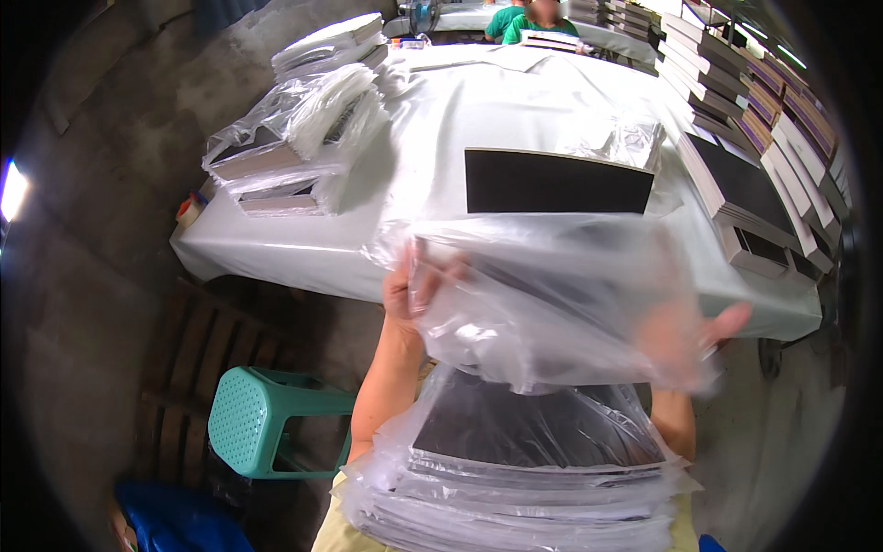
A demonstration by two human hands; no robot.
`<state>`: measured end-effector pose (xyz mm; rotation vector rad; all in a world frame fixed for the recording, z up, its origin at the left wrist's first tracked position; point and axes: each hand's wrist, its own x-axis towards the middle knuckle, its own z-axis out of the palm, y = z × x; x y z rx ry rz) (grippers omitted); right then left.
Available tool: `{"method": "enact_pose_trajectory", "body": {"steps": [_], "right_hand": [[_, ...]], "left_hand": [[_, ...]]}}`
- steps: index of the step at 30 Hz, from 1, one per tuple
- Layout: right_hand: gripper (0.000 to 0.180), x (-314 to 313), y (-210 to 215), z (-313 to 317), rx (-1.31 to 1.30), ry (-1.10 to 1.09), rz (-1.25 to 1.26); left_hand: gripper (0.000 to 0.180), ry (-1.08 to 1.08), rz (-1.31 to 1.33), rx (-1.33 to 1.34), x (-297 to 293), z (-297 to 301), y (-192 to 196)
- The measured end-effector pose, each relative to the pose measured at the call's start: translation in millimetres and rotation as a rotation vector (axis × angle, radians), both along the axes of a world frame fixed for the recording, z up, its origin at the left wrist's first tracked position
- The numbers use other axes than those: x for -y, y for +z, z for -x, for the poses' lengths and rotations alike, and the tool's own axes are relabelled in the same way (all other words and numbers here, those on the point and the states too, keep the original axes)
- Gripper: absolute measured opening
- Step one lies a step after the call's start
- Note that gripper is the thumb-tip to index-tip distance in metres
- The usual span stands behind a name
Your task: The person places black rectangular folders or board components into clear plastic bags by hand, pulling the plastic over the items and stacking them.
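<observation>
Both my hands hold up a clear plastic bag (561,294) in front of me. My left hand (409,290) grips its left edge, fingers closed over the film. My right hand (708,336) holds the right side, partly veiled behind the plastic. A black flat board (556,182) lies on the white-covered table (303,253) just beyond the bag. Below my hands, close to my body, rests a stack of bagged black boards (533,460).
Bagged boards (285,152) are piled at the table's left end. Stacks of boards (763,175) line the right side. A teal plastic stool (253,419) stands on the floor at lower left. People in green shirts (529,18) sit at the far end.
</observation>
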<state>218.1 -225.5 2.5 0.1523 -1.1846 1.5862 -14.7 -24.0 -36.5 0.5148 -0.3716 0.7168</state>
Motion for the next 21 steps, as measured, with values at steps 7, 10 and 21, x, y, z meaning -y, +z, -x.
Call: {"method": "enact_pose_trajectory", "body": {"steps": [7,10,21], "right_hand": [[0.050,16.0,7.8,-20.0,0.346,-0.916,0.533],[0.050,-4.8,13.1,-37.0,0.704,-1.315,0.555],[0.053,-62.9,0.3,-53.3,1.281,-2.314,0.046]], "left_hand": [[0.047,0.163,-0.840,-0.624,-14.9,12.4,32.0],[0.047,0.617,-1.269,-1.128,-38.5,-1.0,33.8],[0.066,1.691,-1.524,-0.970,-46.7,-54.1,37.7]]}}
